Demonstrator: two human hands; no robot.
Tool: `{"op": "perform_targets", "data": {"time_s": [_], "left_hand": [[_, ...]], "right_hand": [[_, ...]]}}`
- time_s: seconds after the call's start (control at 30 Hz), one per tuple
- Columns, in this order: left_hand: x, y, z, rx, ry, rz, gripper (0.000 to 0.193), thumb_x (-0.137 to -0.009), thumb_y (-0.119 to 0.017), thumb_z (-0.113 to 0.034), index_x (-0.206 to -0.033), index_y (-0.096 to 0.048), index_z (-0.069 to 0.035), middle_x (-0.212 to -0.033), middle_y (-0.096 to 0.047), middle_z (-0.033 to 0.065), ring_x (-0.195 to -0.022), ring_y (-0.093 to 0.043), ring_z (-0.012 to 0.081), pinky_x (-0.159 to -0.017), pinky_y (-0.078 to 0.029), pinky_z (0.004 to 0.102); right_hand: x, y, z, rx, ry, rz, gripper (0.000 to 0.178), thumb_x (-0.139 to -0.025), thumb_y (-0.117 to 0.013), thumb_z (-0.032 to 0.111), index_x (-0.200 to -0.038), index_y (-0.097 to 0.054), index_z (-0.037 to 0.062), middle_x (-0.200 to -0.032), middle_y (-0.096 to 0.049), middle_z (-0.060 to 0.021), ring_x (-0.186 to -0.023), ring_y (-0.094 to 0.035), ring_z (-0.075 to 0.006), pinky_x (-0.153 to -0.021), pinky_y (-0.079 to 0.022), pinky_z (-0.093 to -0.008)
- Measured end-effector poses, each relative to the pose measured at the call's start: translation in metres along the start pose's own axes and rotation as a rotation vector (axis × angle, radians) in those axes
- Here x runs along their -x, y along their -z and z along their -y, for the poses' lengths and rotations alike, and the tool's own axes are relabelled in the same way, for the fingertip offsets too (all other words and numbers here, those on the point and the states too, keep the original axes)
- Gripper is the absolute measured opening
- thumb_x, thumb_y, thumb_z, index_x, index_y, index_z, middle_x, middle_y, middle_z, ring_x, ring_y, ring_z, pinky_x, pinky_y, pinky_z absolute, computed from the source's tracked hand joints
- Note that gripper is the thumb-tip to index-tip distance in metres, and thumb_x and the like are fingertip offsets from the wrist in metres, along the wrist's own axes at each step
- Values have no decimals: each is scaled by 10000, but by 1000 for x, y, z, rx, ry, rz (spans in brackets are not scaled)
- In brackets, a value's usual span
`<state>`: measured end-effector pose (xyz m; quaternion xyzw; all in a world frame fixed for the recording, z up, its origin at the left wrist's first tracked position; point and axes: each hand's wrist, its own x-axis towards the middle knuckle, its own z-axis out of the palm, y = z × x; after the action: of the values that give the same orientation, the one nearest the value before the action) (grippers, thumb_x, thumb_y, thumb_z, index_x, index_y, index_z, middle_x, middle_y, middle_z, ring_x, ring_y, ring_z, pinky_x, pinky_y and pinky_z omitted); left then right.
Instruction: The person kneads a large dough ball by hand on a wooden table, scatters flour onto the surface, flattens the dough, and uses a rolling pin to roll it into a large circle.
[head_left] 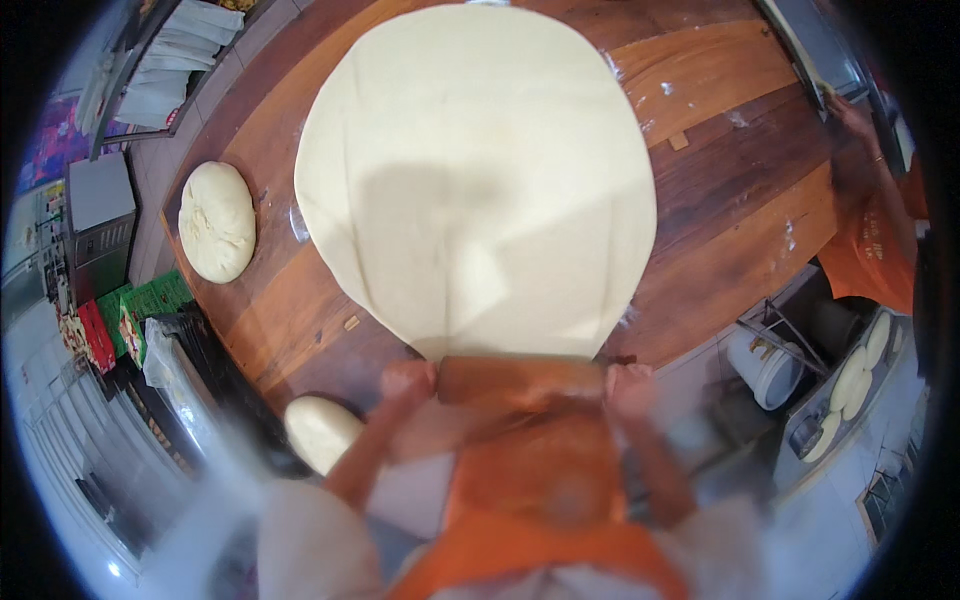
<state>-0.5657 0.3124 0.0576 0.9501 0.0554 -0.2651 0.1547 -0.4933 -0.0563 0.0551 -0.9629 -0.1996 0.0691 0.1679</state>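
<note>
A large, thin sheet of pale dough [500, 130] covers the middle of the wooden table. Across its near edge lies a thick wooden rolling pin [522, 383], close to my orange apron. My left hand [408, 380] is closed round the pin's left handle, and my right hand [629, 388] grips the right handle. Both hands are somewhat blurred. A round lump of dough [217, 222] rests near the table's left edge. Another smooth dough ball [322, 432] sits by my left forearm, partly covered by it.
Flour specks mark the wooden table [730, 170]. At the right, a co-worker in an orange apron [880, 250] stands with a hand at the table's far corner. A white bucket [762, 368] and a tray of long dough pieces [850, 385] are at lower right. Metal racks stand left.
</note>
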Motion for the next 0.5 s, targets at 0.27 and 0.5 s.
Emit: {"op": "perform_targets", "data": {"time_s": [0.27,0.5], "left_hand": [[-130,60,-35,-27,-272,-359,407,-860,-484,-235,-483,-531,-88,-487,-541,125,-403,-501,327,-417,-409,441],[-321,118,-66,-66,-405,-815,415,-798,-547,-170,-407,-417,-121,-413,-453,76,-349,-429,261,-356,-340,376]], "right_hand": [[-100,28,-68,203,-31,-115,314,-831,-532,141,-525,-523,70,-513,-514,-109,-503,-518,-290,-561,-412,-407],[-276,54,-151,252,48,-301,370,-880,-482,158,-531,-565,66,-522,-546,-114,-467,-517,-277,-568,-435,-371]]}}
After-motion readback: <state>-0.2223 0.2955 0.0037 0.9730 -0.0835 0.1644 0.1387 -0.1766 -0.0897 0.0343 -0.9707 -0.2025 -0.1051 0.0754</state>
